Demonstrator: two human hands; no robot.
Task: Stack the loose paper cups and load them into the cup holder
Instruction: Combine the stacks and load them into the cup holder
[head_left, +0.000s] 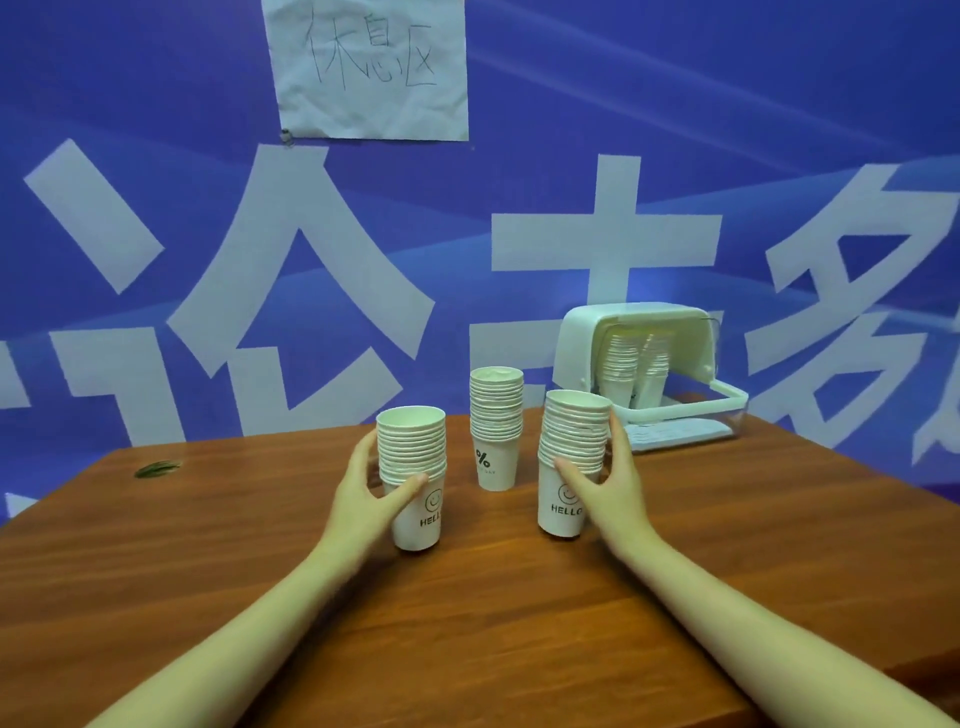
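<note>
Both hands grasping upright stacks, left hand and right hand, cup holder behind-right, nearer the right.

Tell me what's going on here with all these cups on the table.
A person is gathering paper cups into stacks. The left hand grips the left stack, the right hand grips the right stack, and a middle stack stands untouched. The cup holder behind already holds cups, its lid raised.
</note>
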